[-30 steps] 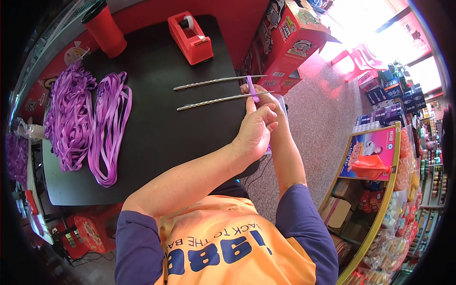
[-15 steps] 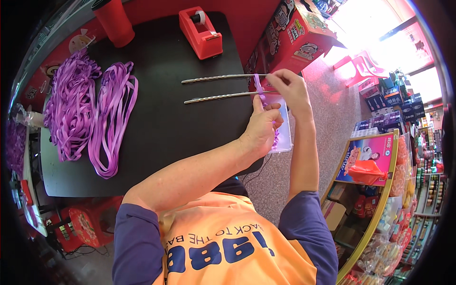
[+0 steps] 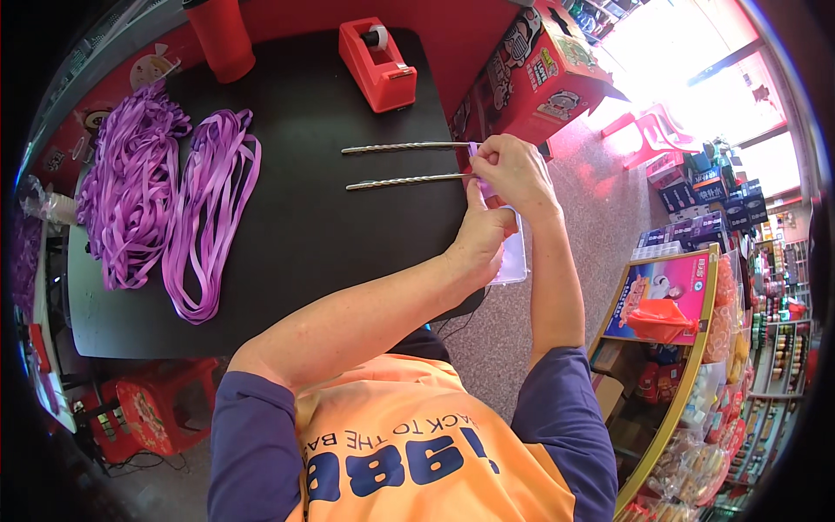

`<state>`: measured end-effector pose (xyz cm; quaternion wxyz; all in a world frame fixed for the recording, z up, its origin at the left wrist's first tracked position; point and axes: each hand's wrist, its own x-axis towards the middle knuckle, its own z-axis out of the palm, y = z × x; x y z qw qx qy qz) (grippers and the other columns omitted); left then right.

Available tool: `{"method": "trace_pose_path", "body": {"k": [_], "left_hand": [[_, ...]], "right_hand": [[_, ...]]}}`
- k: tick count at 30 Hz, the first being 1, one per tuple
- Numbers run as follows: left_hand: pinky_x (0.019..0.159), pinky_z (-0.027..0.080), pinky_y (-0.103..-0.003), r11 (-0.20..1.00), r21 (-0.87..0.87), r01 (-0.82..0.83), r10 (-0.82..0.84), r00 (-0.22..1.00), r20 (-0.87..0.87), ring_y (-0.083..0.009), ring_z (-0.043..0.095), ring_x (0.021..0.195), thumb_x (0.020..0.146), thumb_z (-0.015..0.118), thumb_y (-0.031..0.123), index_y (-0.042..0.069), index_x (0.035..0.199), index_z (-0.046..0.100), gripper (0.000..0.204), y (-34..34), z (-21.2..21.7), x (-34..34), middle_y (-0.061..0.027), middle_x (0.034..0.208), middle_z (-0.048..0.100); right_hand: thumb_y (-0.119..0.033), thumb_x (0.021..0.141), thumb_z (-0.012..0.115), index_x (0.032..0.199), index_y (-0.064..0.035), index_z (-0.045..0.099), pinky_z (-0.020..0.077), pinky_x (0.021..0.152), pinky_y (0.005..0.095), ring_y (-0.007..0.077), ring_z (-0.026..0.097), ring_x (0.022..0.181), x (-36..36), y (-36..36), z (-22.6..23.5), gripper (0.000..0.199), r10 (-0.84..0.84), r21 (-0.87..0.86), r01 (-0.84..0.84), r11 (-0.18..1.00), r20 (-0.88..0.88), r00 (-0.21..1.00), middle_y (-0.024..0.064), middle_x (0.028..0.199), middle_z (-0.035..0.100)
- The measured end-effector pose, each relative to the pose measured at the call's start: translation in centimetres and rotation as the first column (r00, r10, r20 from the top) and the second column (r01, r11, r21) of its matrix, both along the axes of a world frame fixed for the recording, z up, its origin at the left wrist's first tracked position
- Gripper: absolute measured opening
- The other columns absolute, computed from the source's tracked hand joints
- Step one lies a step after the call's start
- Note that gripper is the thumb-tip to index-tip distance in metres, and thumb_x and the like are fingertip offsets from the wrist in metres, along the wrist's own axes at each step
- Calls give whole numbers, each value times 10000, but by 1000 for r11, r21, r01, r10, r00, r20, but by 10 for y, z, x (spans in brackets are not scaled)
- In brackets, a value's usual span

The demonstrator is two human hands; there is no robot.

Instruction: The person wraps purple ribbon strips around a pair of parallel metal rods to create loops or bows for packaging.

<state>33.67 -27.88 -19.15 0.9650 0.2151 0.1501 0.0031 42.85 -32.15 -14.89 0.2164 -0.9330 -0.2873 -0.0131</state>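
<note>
Two twisted metal rods [image 3: 400,147] lie side by side across the right part of the black table, their right ends reaching my hands. Purple ribbon [image 3: 472,151] spans the two rods at those ends. My right hand [image 3: 517,177] is closed in a pinch on the ribbon, beside the rods' tips. Just below it, my left hand [image 3: 481,237] has its thumb up against the nearer rod and the ribbon, its other fingers curled in. A translucent plastic box [image 3: 516,264] sits beneath the hands at the table's right edge, mostly hidden by them.
On the black table [image 3: 300,226] lie a heaped purple ribbon bundle [image 3: 130,191] and a looped ribbon hank [image 3: 209,217]. Behind stand a red tape dispenser [image 3: 383,74] and a red cup [image 3: 222,43]. A red carton [image 3: 548,74] is beyond the table; a shelf [image 3: 670,400] stands at right.
My right hand has moved in toward the left hand and now covers the rods' right ends and part of the ribbon. The whole view has shifted slightly.
</note>
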Motion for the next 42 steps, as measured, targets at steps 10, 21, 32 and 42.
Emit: {"method": "trace_pose_path", "body": {"k": [10,21,32,42], "left_hand": [[707,394,-301,999,48,10,-10,1000,-4,-171,442,899,652,463,-165,172,1308,299,756,1,-5,-1,-77,1095,443],[752,406,-313,996,88,14,-20,998,59,-189,487,964,699,441,-120,165,1326,320,699,-2,-7,1,-84,1145,472],[725,505,-371,235,969,70,-562,823,77,-269,650,797,816,481,100,-19,1017,663,297,49,66,-27,-167,900,652],[1140,88,-497,-858,468,-211,-281,956,-85,-293,197,1411,899,469,510,59,1441,292,727,109,18,-18,-141,1507,257]], "right_hand": [[-234,788,649,858,7,705,499,697,329,216,661,719,19,-22,-13,257,-69,175,101,979,-180,981,153,753,677],[-297,878,633,897,47,694,470,681,281,115,592,732,29,-21,-25,350,130,319,63,946,-549,826,66,750,648],[-261,884,630,1024,21,669,474,784,251,120,614,828,72,-20,-24,318,444,498,-153,853,-542,714,48,860,683],[-207,839,681,887,-13,667,409,517,189,59,555,587,99,-1,-26,200,496,434,-242,868,-784,374,22,721,652]]}}
